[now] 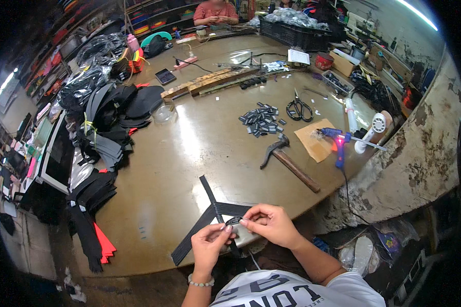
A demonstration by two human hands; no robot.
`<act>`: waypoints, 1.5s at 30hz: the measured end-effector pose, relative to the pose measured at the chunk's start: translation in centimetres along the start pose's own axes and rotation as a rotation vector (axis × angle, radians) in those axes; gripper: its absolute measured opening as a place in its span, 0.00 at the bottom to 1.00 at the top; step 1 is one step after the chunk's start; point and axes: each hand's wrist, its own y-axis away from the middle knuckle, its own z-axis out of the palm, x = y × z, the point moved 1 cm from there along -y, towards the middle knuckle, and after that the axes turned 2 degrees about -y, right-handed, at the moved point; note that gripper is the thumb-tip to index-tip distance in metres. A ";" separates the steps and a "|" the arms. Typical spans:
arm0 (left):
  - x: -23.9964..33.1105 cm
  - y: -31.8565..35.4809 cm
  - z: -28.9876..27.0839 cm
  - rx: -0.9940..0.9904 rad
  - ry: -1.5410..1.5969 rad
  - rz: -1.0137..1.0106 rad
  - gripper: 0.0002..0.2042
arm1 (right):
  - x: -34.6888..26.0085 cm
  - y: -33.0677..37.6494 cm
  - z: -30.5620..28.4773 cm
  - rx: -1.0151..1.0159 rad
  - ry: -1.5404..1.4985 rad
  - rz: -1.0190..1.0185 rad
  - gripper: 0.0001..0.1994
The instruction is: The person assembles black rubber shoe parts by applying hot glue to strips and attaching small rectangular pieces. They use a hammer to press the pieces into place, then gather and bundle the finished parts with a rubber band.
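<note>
Near the table's front edge, both my hands pinch a small black looped strip [234, 220]. My left hand [210, 245] grips its left end between thumb and fingers. On the other end, my right hand [272, 225] closes with thumb and index finger. Just beneath and beyond lie black flat straps [193, 234], fanned out in a bent shape on the table. One narrow black strip [208, 189] points away from me. Part of the held strip is hidden by my fingers, and its exact kind is unclear.
A hammer [292, 166], scissors [299, 108] and a pile of small dark pieces [262, 119] lie ahead. At right are a blue glue gun [339, 140] on brown paper and a white hot-air tool [372, 132]. Black strips [89, 199] crowd the left edge. Across the table sits a person [215, 14].
</note>
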 end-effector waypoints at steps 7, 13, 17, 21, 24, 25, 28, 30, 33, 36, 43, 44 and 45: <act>0.6 0.0 0.5 -0.001 -0.027 -0.012 0.06 | 0.4 0.3 -0.5 0.052 0.056 -0.089 0.09; 0.4 0.5 0.9 0.046 -0.010 0.041 0.09 | 0.4 0.4 1.7 0.167 0.249 -0.472 0.06; 0.4 0.9 1.0 0.060 -0.053 0.092 0.10 | 0.8 1.0 3.1 0.099 0.208 -0.418 0.10; 0.7 0.9 0.9 0.035 -0.056 0.091 0.10 | 0.5 1.3 2.7 0.016 0.306 -0.456 0.10; 1.1 0.9 0.8 -0.038 -0.026 0.073 0.09 | 0.0 0.7 1.5 -0.035 0.124 -0.252 0.13; 1.3 1.0 0.7 -0.062 -0.013 0.056 0.09 | -0.4 0.5 0.9 -0.094 0.031 -0.267 0.13; 1.8 1.4 0.7 -0.119 -0.100 0.090 0.09 | -1.0 -0.1 -0.1 -0.277 -0.073 -0.084 0.12; 2.1 1.6 0.7 -0.134 -0.117 0.086 0.09 | -1.2 -0.3 -0.3 -0.338 -0.047 -0.010 0.11; 2.3 1.5 0.6 -0.140 -0.091 0.097 0.11 | -1.9 -0.2 -0.4 -0.242 0.389 -0.569 0.09; 2.0 1.0 -0.2 -0.174 0.320 -0.212 0.12 | -2.4 0.1 -0.7 -0.206 0.734 -1.046 0.12; 1.8 0.3 -0.4 -0.239 0.118 -0.117 0.07 | -2.3 0.1 -1.0 -0.175 0.770 -1.048 0.14; 2.0 0.3 -0.3 -0.212 0.103 -0.055 0.07 | -2.0 0.1 -0.8 -0.165 0.393 -0.731 0.14; 2.1 0.3 -0.1 -0.178 0.054 -0.028 0.07 | -1.6 0.2 -0.7 -0.144 0.035 -0.378 0.13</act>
